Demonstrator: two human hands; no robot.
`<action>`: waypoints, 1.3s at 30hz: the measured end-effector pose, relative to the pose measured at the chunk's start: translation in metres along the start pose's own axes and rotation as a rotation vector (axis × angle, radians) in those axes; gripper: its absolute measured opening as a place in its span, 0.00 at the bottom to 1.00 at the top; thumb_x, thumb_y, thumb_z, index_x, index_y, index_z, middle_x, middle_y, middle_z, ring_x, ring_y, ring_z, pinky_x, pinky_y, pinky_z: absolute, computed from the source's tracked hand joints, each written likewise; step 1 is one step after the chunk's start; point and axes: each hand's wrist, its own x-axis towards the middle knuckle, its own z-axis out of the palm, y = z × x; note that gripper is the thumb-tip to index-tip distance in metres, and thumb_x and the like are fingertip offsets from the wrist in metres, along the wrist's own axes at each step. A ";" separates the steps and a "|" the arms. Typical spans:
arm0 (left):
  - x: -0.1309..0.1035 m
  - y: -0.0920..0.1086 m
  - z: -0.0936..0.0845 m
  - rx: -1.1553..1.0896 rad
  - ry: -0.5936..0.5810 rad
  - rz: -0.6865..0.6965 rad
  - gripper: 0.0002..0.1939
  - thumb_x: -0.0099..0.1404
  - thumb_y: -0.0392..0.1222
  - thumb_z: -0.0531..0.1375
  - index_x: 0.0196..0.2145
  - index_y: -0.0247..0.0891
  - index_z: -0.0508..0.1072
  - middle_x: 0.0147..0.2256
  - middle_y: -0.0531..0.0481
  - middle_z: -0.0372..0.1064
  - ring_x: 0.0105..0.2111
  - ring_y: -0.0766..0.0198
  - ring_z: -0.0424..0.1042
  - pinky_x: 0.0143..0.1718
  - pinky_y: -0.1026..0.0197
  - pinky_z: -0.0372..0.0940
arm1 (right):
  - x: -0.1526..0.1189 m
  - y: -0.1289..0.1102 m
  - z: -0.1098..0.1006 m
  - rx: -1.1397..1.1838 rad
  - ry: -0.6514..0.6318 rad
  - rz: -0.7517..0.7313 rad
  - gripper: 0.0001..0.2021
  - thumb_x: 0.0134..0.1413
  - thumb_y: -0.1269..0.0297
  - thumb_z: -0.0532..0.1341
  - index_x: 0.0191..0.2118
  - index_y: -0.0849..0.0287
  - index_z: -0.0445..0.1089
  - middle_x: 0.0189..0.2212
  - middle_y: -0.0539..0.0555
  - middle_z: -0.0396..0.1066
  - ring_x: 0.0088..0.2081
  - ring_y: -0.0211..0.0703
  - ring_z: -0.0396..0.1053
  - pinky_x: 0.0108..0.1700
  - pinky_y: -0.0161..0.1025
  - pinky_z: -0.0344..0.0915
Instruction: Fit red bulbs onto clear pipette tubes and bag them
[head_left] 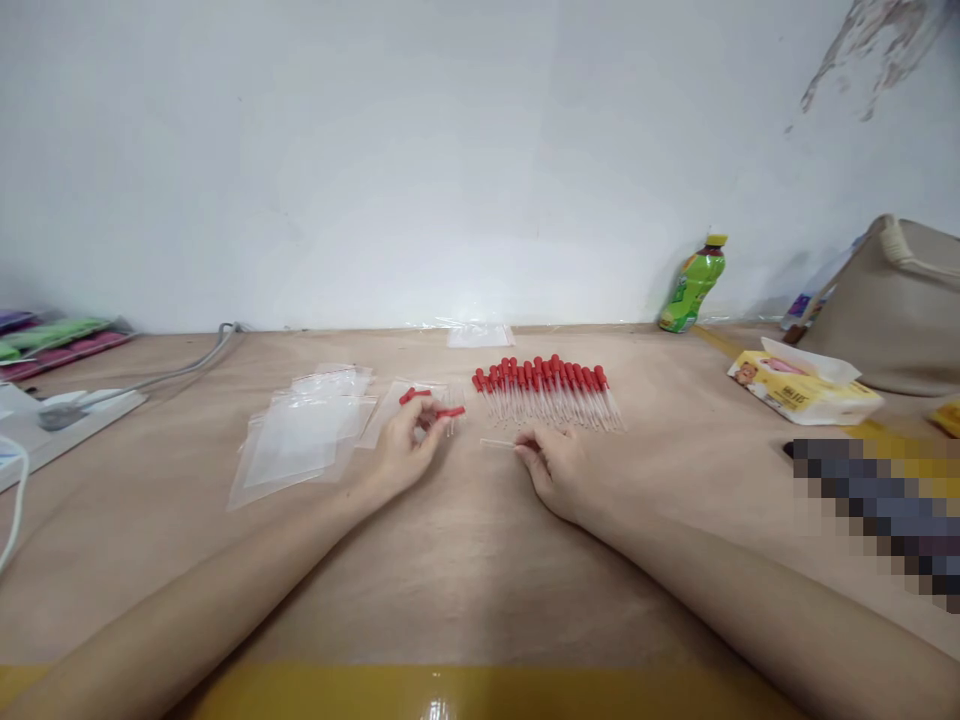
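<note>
My left hand (405, 445) is closed, with a red rubber bulb (452, 412) at its fingertips. Just behind those fingers shows another red piece (415, 395), over a clear plastic bag (382, 415). A thin clear tube (496, 443) is pinched in my right hand (555, 470), pointing left toward the other hand. Beyond the right hand lies a row of several droppers (547, 380) with red bulbs at the far end and clear tubes toward me. Left of my left hand, clear plastic bags (300, 430) lie in a loose, overlapping stack.
Against the wall stand a green bottle (694, 285) and a beige bag (885, 300). A tissue pack (806, 385) and a pixelated dark object (877, 510) lie at the right. On the left are a grey cable (172, 375), a white board (75, 430) and coloured packets (67, 345).
</note>
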 end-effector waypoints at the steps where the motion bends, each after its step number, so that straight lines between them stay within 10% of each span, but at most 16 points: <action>1: -0.009 0.004 0.001 -0.093 -0.033 -0.035 0.08 0.61 0.44 0.54 0.36 0.37 0.65 0.30 0.49 0.70 0.28 0.64 0.69 0.30 0.61 0.64 | 0.000 0.000 0.000 0.029 0.010 0.016 0.04 0.55 0.70 0.53 0.32 0.58 0.64 0.26 0.49 0.69 0.28 0.37 0.64 0.37 0.39 0.54; 11: -0.029 0.018 0.008 -0.419 -0.225 -0.250 0.13 0.61 0.46 0.55 0.41 0.35 0.66 0.36 0.45 0.73 0.37 0.60 0.73 0.39 0.59 0.67 | 0.001 -0.003 -0.001 0.026 -0.029 0.031 0.05 0.56 0.67 0.52 0.31 0.58 0.63 0.25 0.48 0.70 0.27 0.36 0.65 0.38 0.39 0.52; 39: -0.029 0.026 0.001 -0.193 -0.331 0.021 0.10 0.62 0.42 0.54 0.33 0.36 0.73 0.31 0.49 0.72 0.30 0.66 0.70 0.32 0.65 0.63 | 0.007 -0.007 -0.018 -0.057 -0.175 -0.075 0.07 0.53 0.66 0.56 0.31 0.53 0.72 0.23 0.48 0.72 0.25 0.36 0.60 0.36 0.39 0.50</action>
